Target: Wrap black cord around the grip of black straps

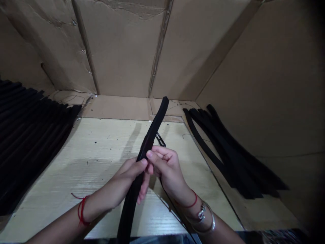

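A long black curved strip (155, 126), like a wiper blade, runs from the bottom edge up toward the back of the table. My left hand (127, 181) grips it at mid-length, thumb on top and fingers under it. Right beside it, my right hand (166, 166) is closed on the same strip, fingers curled, pinching near a small black metal piece (160, 139) that sticks out to the strip's right. Both wrists wear red strings; the right one also has metal bangles.
A light wooden tabletop (96, 159) lies below the hands. A big stack of black strips (27, 135) fills the left side. Several more black strips (228, 152) lie on cardboard at the right. Cardboard walls (122, 51) close off the back and right.
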The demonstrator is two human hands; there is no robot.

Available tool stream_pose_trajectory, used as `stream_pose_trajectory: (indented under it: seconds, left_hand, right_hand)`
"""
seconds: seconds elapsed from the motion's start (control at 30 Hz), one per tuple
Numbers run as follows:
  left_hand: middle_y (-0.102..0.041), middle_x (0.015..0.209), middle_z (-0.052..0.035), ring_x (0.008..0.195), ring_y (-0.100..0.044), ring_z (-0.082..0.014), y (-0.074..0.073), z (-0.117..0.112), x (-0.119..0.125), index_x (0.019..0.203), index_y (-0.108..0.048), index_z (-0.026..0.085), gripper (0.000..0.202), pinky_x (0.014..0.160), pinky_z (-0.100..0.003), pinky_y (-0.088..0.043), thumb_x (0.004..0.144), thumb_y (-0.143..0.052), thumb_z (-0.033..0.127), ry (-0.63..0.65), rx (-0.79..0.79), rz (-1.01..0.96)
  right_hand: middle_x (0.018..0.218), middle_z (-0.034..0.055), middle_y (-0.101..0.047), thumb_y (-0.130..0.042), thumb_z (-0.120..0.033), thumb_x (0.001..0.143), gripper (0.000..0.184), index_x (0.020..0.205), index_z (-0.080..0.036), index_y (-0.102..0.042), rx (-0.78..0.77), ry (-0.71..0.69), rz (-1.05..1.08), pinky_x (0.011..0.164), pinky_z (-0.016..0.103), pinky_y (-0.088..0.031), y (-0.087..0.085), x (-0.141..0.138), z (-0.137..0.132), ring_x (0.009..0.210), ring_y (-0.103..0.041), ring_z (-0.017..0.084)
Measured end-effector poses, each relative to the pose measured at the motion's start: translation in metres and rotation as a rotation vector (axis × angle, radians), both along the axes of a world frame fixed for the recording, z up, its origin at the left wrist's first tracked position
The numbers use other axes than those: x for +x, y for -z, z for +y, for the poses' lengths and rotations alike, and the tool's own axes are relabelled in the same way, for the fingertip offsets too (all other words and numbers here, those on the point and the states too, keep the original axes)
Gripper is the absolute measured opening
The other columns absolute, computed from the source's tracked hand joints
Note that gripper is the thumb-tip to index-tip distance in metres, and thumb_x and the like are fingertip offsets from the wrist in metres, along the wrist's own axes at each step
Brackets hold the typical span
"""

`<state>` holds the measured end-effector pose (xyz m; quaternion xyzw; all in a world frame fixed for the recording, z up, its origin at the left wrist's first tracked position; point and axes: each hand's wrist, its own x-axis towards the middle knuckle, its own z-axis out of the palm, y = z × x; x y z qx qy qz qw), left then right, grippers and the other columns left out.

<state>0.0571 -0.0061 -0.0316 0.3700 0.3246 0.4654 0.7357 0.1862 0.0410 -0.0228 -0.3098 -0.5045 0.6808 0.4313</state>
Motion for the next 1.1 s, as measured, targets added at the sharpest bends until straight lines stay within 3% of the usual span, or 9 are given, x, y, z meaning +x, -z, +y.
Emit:
stream_pose_trajectory:
  seconds: [0.07,0.17,0.33,0.5,0.63,0.77,0.83,0.97,1.1]
  left_hand:
    - [-0.056,0.053,0.0002,0.042,-0.052,-0.0101,-0.003,0.001,-0.002,0.087,-0.053,0.015,0.038,0.042,-0.017,-0.044,0.09,-0.053,0.053,-0.062,-0.017,0.131]
    - [-0.052,0.05,-0.001,0.041,-0.048,-0.0096,-0.003,0.002,-0.002,0.074,-0.053,0.013,0.049,0.041,-0.018,-0.041,0.086,-0.05,0.061,-0.04,-0.047,0.075]
    - [-0.027,0.047,0.0095,0.039,-0.021,-0.0035,-0.002,0.002,-0.002,0.071,-0.05,0.015,0.05,0.034,-0.013,-0.019,0.074,-0.06,0.064,0.016,-0.199,-0.143]
    - [-0.02,0.047,0.0103,0.038,-0.013,-0.0032,-0.002,0.003,-0.003,0.065,-0.039,0.018,0.052,0.033,-0.014,-0.012,0.075,-0.06,0.065,0.076,-0.177,-0.183]
    - [-0.028,0.046,0.0082,0.038,-0.024,-0.0045,0.0,0.006,-0.002,0.069,-0.049,0.016,0.055,0.034,-0.014,-0.023,0.077,-0.055,0.07,0.064,-0.184,-0.147]
    - [-0.048,0.051,0.0023,0.042,-0.045,-0.0077,-0.003,0.005,0.0,0.077,-0.054,0.014,0.046,0.041,-0.016,-0.04,0.083,-0.059,0.059,-0.106,-0.054,0.052]
    - [-0.047,0.051,0.0037,0.04,-0.043,-0.0062,-0.006,0.003,0.0,0.079,-0.054,0.014,0.039,0.038,-0.014,-0.036,0.086,-0.06,0.051,-0.163,-0.026,0.087]
    - [-0.038,0.048,0.0071,0.035,-0.034,-0.0045,-0.012,0.0,-0.002,0.078,-0.052,0.015,0.037,0.031,-0.011,-0.028,0.088,-0.057,0.05,-0.154,-0.045,-0.06]
    - [-0.035,0.046,0.0074,0.034,-0.031,-0.0044,-0.012,-0.001,-0.007,0.078,-0.052,0.015,0.033,0.03,-0.01,-0.028,0.088,-0.057,0.046,-0.045,-0.099,-0.23]
  right_hand:
    - [0.049,-0.004,-0.05,-0.071,-0.036,0.08,0.03,0.065,-0.013,-0.059,0.06,0.031,-0.034,0.035,0.016,-0.019,-0.002,0.0,-0.001,0.037,-0.032,0.002]
    - [0.045,-0.0062,-0.045,-0.07,-0.035,0.081,0.029,0.063,-0.014,-0.059,0.133,0.024,-0.077,0.034,0.017,-0.019,-0.005,0.0,-0.002,0.035,-0.029,0.002]
    - [0.05,-0.0024,-0.055,-0.07,-0.036,0.08,0.026,0.066,-0.015,-0.063,0.144,0.022,-0.109,0.04,0.019,-0.037,-0.004,-0.002,-0.004,0.042,-0.048,0.007]
    - [0.053,-0.001,-0.061,-0.068,-0.032,0.082,0.017,0.076,-0.017,-0.069,0.193,0.003,-0.1,0.044,0.02,-0.043,-0.003,-0.002,-0.005,0.047,-0.057,0.01]
    - [0.051,-0.0006,-0.06,-0.069,-0.036,0.081,0.026,0.066,-0.017,-0.063,0.186,0.07,-0.136,0.04,0.02,-0.037,-0.003,-0.002,-0.005,0.042,-0.052,0.009]
    - [0.048,-0.0035,-0.052,-0.069,-0.036,0.082,0.03,0.062,-0.016,-0.059,0.161,0.104,-0.126,0.035,0.018,-0.023,-0.002,0.0,-0.001,0.037,-0.038,0.005]
    - [0.052,-0.0028,-0.053,-0.069,-0.036,0.083,0.026,0.068,-0.015,-0.063,0.133,0.045,-0.095,0.035,0.019,-0.017,-0.002,0.0,0.002,0.037,-0.031,0.004]
    - [0.045,-0.0067,-0.041,-0.067,-0.038,0.083,0.028,0.07,-0.014,-0.065,0.055,-0.063,-0.009,0.037,0.02,-0.012,0.0,0.0,0.004,0.039,-0.02,0.004]
    - [0.057,-0.0016,-0.057,-0.067,-0.038,0.084,0.023,0.082,-0.014,-0.068,0.039,-0.095,0.037,0.037,0.02,-0.012,0.001,-0.001,0.003,0.039,-0.022,0.003]
